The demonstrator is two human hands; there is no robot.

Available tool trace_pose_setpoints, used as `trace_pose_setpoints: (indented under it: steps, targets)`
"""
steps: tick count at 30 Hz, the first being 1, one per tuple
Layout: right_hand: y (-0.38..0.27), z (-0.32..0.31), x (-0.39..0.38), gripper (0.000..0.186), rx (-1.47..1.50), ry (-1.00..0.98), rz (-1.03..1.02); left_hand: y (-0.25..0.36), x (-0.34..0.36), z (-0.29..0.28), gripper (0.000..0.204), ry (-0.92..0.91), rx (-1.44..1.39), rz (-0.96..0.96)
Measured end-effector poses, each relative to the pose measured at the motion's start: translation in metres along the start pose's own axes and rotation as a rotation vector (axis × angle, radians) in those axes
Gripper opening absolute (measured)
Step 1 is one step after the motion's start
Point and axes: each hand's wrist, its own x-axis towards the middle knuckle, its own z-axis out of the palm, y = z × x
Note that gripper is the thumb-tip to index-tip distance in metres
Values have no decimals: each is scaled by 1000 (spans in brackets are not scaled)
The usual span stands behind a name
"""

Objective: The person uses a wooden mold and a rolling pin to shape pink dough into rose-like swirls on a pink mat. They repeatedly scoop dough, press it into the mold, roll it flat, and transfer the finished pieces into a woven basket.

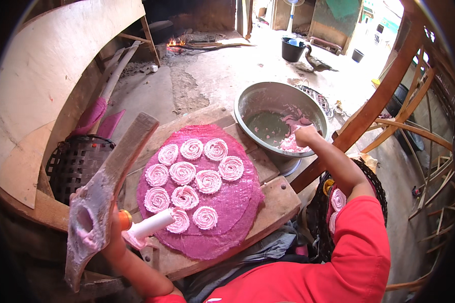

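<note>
My left hand grips a wooden press with a hollow smeared with pink paste; its fingers are mostly hidden behind the wood. From the press a white tube points over a round magenta woven mat, with pink dough clinging near its base. Several swirled pink dough rosettes lie spread on that mat. Inside a grey basin at the far right of the bench, my right hand is closed on soft pink dough. More dough is smeared on the basin wall.
The mat lies on a wooden bench. A dark basket with more rosettes stands by my right arm. A slanted wooden beam rises beyond the basin. Behind are a duck, a black bucket and a fire.
</note>
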Motion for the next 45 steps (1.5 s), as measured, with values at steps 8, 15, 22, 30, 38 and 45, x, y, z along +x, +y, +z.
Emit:
trace_pose_setpoints:
  steps: [8, 15, 22, 30, 38, 45]
  targets:
    - [39, -138, -95, 40, 187, -82, -136, 53, -5, -9, 52, -436, 121, 150]
    - [15, -214, -205, 40, 623, -149, -949, 63, -19, 38, 32, -498, 289, 397]
    - [-72, -238, -222, 39, 529, -475, -1140, 71, -44, 20, 37, -538, 320, 377]
    - [-170, -215, -290, 11, -318, 1321, -994, 80, -46, 5, 30, -459, 461, 275]
    - [-169, -184, -327, 20, -180, 1413, -1041, 61, -45, -19, 40, -355, 607, 279]
    - [-143, -209, -323, 15, -68, 1480, -927, 54, -26, -22, 46, -273, 565, 279]
